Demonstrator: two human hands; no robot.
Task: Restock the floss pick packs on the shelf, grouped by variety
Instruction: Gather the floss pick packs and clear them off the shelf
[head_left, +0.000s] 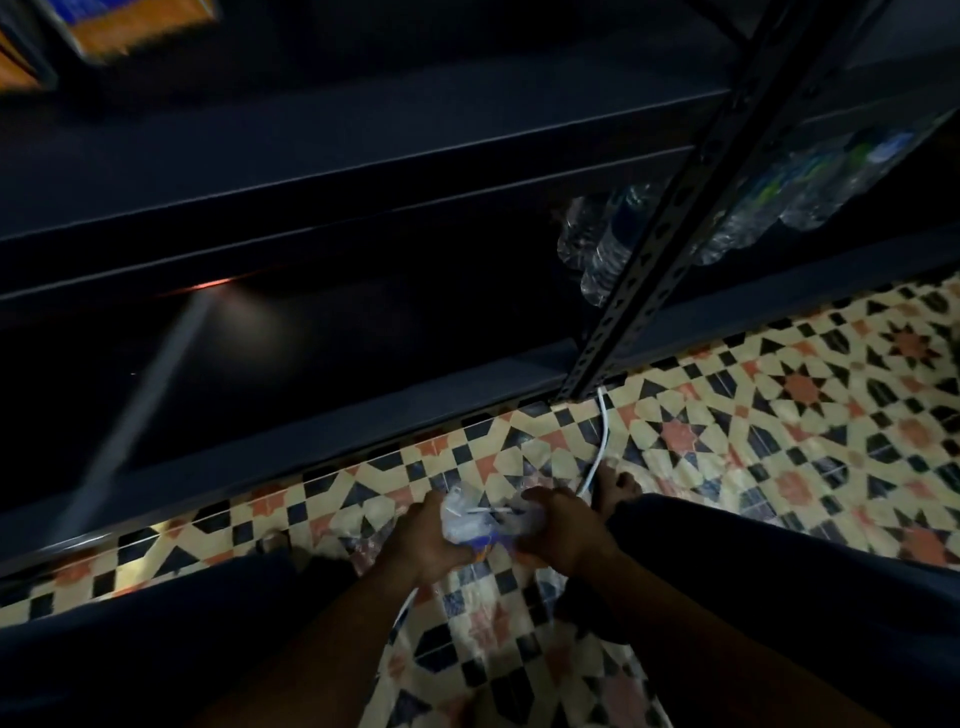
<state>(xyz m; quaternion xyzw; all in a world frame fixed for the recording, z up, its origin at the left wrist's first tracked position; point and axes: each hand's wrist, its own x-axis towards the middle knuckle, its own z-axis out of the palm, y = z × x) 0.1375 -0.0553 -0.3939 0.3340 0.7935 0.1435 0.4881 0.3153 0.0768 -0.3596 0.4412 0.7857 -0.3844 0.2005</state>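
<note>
Low over the floor (779, 415), just out from the front edge of the bottom shelf (322, 441), both hands hold one floss pick pack (475, 522). It is a crinkly, clear plastic bag with a band of blue and orange print at its lower end and thin white sticks showing through the film. The left hand (423, 540) has its grip clamped on the pack's left side, fingers curled round it. The right hand (563, 530) is clamped on the right side the same way.

The floor is glossy tile in a star pattern of cream, black and terracotta. A thin white cable (602, 431) curves across it from the foot of a perforated dark metal post (665, 223). The shelving is matt dark metal. Ribbed clear water bottles (597, 244) lie on a shelf behind that post. A blurred orange box (140, 21) sits at the upper left.
</note>
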